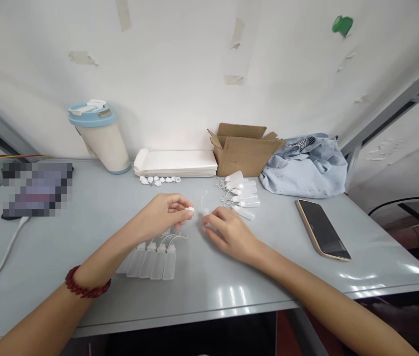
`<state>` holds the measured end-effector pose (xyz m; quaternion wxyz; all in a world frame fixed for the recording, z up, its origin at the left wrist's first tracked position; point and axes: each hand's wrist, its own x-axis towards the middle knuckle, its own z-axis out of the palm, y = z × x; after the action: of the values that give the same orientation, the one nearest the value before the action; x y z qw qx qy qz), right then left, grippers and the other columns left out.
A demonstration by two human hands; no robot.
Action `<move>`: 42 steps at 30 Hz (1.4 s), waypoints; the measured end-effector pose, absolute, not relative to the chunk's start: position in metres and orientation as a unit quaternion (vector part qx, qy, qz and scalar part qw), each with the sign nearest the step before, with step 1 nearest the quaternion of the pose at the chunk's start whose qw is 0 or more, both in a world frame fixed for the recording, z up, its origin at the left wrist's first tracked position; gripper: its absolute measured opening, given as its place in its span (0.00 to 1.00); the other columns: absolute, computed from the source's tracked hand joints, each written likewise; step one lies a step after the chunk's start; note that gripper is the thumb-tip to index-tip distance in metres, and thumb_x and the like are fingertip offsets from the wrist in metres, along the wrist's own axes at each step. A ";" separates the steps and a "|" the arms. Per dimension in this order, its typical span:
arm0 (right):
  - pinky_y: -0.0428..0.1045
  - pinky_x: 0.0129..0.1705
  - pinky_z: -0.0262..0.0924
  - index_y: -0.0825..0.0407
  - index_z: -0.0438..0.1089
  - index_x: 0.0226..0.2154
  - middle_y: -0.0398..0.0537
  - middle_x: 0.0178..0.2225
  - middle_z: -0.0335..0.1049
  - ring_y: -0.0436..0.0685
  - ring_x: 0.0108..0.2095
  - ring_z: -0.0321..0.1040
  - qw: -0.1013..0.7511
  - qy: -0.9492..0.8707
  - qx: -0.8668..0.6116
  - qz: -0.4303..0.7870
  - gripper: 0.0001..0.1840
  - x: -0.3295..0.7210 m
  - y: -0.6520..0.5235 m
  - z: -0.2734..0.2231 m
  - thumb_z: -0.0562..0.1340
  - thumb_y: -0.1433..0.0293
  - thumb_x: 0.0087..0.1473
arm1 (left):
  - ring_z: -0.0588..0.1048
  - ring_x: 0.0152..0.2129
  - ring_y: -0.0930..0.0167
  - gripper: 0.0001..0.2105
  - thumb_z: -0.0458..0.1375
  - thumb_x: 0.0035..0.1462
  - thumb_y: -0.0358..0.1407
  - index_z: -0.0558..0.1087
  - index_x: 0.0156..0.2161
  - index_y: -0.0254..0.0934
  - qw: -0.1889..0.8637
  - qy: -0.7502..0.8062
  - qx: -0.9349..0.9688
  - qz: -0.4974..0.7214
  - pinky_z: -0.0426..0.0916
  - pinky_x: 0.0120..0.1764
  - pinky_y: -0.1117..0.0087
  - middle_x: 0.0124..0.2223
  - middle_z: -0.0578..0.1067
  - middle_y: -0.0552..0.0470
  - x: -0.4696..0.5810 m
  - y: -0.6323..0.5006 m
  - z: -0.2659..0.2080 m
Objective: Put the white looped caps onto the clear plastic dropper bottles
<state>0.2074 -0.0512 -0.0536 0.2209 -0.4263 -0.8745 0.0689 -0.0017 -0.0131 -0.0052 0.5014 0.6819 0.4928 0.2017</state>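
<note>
My left hand (pixel 164 211) pinches a small white cap (pixel 190 210) between thumb and forefinger. Just to its right, my right hand (pixel 233 235) grips a small translucent squeeze bottle (pixel 206 212) with a thin curved tube rising from its top; the fingers hide most of the bottle. The cap and the bottle are apart. Below my left hand, several similar bottles (pixel 157 262) lie side by side, tubes pointing away from me, partly covered by my forearm. Beyond my right hand lies a loose group of bottles (pixel 244 198). Several small white caps (pixel 156 181) are scattered farther back.
Against the wall stand a blue-lidded cup (pixel 103 138), a stack of white packets (pixel 179 163), an open cardboard box (pixel 246 155) and a light blue cloth bag (pixel 305 168). A phone (pixel 322 230) lies right; a blurred-out device (pixel 38 190) with a white cable lies left.
</note>
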 end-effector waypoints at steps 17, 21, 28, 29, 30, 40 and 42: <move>0.48 0.36 0.57 0.51 0.60 0.33 0.45 0.32 0.65 0.52 0.33 0.63 0.374 -0.785 -0.368 0.330 0.06 0.208 -0.059 -0.038 0.52 0.78 0.53 | 0.72 0.27 0.72 0.13 0.56 0.55 0.44 0.73 0.40 0.38 0.516 0.438 0.703 0.218 0.68 0.32 0.71 0.38 0.75 0.52 0.004 -0.022 0.006; 0.47 0.35 0.56 0.51 0.59 0.33 0.45 0.33 0.67 0.51 0.32 0.62 0.366 -0.751 -0.385 0.392 0.04 0.208 -0.059 -0.037 0.52 0.75 0.55 | 0.71 0.27 0.74 0.11 0.56 0.54 0.43 0.73 0.38 0.38 0.510 0.433 0.710 0.220 0.68 0.30 0.72 0.44 0.74 0.51 0.004 -0.024 0.008; 0.46 0.29 0.50 0.50 0.56 0.34 0.43 0.30 0.64 0.49 0.27 0.56 0.371 -0.686 -0.376 0.501 0.03 0.208 -0.060 -0.033 0.49 0.71 0.60 | 0.71 0.26 0.72 0.12 0.55 0.55 0.43 0.73 0.38 0.39 0.503 0.442 0.716 0.197 0.65 0.25 0.74 0.33 0.75 0.53 0.007 -0.027 0.006; 0.46 0.28 0.49 0.50 0.55 0.34 0.42 0.29 0.63 0.48 0.25 0.53 0.371 -0.670 -0.370 0.526 0.03 0.208 -0.060 -0.033 0.49 0.69 0.60 | 0.71 0.25 0.72 0.12 0.55 0.56 0.44 0.73 0.38 0.39 0.501 0.441 0.718 0.196 0.65 0.25 0.74 0.32 0.75 0.53 0.007 -0.027 0.006; 0.45 0.27 0.48 0.50 0.55 0.34 0.41 0.29 0.62 0.48 0.24 0.51 0.370 -0.653 -0.362 0.553 0.04 0.207 -0.060 -0.033 0.50 0.68 0.61 | 0.71 0.25 0.72 0.12 0.54 0.56 0.44 0.73 0.37 0.38 0.499 0.441 0.721 0.195 0.65 0.25 0.74 0.31 0.75 0.53 0.007 -0.027 0.005; 0.44 0.24 0.43 0.48 0.53 0.34 0.38 0.23 0.58 0.47 0.20 0.46 0.350 -0.537 -0.365 0.675 0.05 0.207 -0.060 -0.026 0.50 0.65 0.60 | 0.71 0.24 0.72 0.14 0.54 0.55 0.45 0.71 0.29 0.37 0.529 0.424 0.712 0.184 0.67 0.31 0.71 0.26 0.73 0.55 0.008 -0.028 0.002; 0.44 0.24 0.43 0.48 0.54 0.34 0.37 0.22 0.56 0.47 0.20 0.46 0.350 -0.530 -0.373 0.676 0.07 0.208 -0.060 -0.025 0.51 0.63 0.59 | 0.71 0.23 0.72 0.14 0.54 0.55 0.45 0.71 0.29 0.36 0.540 0.419 0.706 0.186 0.68 0.31 0.70 0.27 0.73 0.54 0.009 -0.028 0.002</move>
<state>0.2075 -0.0600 -0.0250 0.3500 -0.3734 -0.5302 0.6760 0.0087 -0.0283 0.0019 0.5398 0.7058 0.4194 0.1860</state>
